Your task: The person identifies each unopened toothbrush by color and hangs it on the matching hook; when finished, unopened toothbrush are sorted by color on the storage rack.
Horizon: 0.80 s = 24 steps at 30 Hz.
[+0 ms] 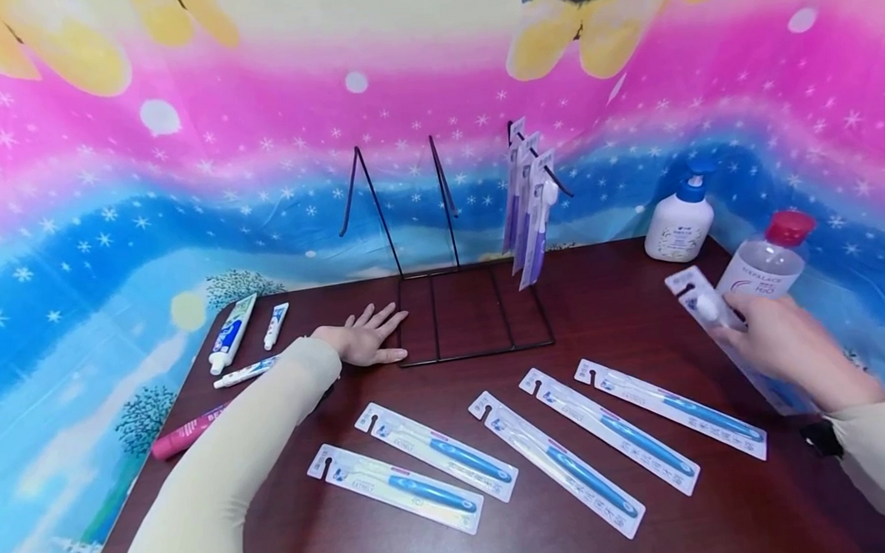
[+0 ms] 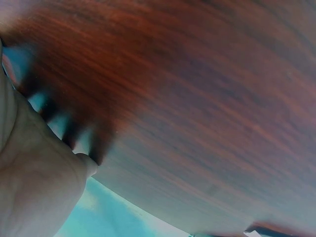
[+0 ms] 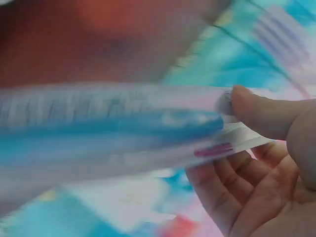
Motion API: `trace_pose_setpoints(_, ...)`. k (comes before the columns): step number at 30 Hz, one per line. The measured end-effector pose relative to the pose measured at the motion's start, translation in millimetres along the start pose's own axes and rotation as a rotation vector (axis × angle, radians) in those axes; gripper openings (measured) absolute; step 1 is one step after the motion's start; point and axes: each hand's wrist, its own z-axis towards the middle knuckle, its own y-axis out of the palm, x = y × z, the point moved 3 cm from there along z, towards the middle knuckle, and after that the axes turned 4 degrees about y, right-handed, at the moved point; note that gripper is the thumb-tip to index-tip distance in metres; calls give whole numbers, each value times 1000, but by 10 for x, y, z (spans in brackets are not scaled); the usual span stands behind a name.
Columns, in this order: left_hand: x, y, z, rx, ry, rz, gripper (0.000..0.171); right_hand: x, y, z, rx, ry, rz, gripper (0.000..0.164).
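Observation:
My right hand [image 1: 780, 344] pinches a packaged blue toothbrush [image 3: 123, 129] between thumb and fingers, at the table's right side. The head view shows the pack held at a slant in front of the bottle with a red cap. My left hand [image 1: 365, 339] rests flat on the table, fingers spread, fingertips right at the left edge of a black wire rack [image 1: 435, 323]. Several packaged purple toothbrushes [image 1: 536, 230] hang from the rack's right hook; its other two hooks are bare. In front lie several more packaged blue toothbrushes [image 1: 561, 466], fanned out on the table.
Toothpaste tubes [image 1: 233, 333] lie at the left, with a pink tube [image 1: 188, 433] partly behind my left sleeve. A white pump bottle [image 1: 678, 226] and the red-capped clear bottle [image 1: 765, 264] stand at the back right. A patterned cloth [image 1: 271, 152] hangs behind the dark wooden table [image 1: 290, 527].

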Motion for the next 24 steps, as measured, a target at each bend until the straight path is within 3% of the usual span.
trace_pose_setpoints(4, 1, -9, -12, 2, -2, 6, 91, -393, -279, -62, 147, -52, 50, 28)
trace_pose_setpoints(8, 26, -27, -49, 3, 8, 3, 90, -880, -364, -108, 185, -93, 173, 29)
trace_pose_setpoints(15, 81, -67, -108, 7, 38, -1, 87, -1625, -187, 25, 159, -299, 359, 27)
trace_pose_setpoints(24, 136, -100, -145, 2, 37, 25, 86, -2283, -82, 381, 57, -365, 522, 32)
